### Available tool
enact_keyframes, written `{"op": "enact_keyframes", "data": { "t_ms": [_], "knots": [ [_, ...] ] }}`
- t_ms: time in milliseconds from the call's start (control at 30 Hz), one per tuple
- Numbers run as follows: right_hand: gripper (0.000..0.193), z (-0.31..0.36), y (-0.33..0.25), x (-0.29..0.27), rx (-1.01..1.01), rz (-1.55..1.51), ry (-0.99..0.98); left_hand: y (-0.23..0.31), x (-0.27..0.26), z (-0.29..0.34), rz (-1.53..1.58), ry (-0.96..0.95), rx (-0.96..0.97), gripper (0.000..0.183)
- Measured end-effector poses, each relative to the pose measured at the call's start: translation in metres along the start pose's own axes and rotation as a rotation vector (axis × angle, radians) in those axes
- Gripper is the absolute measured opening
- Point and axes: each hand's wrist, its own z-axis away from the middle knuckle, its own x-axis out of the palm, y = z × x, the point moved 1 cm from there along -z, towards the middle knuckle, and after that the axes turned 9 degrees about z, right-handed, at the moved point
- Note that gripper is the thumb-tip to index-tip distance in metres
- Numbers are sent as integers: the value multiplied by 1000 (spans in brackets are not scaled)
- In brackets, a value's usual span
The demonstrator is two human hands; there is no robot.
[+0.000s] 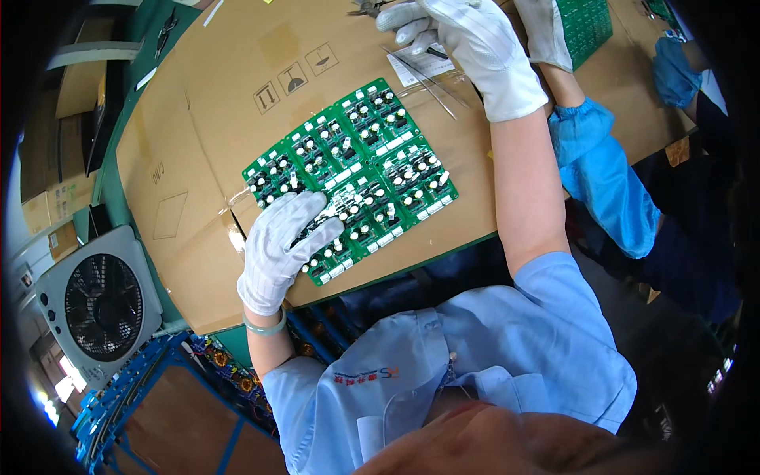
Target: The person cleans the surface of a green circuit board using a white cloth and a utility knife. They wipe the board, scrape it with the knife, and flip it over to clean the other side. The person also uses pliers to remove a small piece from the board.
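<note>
A green circuit board panel (372, 190), crowded with white connectors and round capacitors, lies at a slant on the cardboard. My left hand (281, 249), in a white glove, rests on the panel's left end; thumb and fingers are spread apart over the parts. My right hand (467, 47), also gloved, is beyond the panel at the top edge of the picture. Its fingers are loosely bent and apart, close to metal pliers (366, 7) partly cut off by the frame. Below that hand lie thin metal tweezers (423, 79) and a printed white paper slip (412, 67).
Flattened cardboard (214, 150) covers the bench. At right, another person's gloved hand (546, 36) is beside a second green board (584, 32); that arm wears a blue sleeve (606, 182). A box fan (103, 305) stands at left, above a blue rack (170, 356) with components.
</note>
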Motion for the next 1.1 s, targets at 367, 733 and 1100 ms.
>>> {"op": "enact_keyframes", "data": {
  "t_ms": [367, 733, 1100],
  "knots": [
    [28, -7, 13, -7, -150, -79, -83, -7, 15, 13, 62, 27, -46, 35],
    [26, -4, 9, -9, -108, -123, -83, -10, 19, 16, 77, 25, -45, 35],
    [24, -10, 13, -14, -223, -105, -129, -4, 22, 14, 114, 58, -98, 33]
  ]
}}
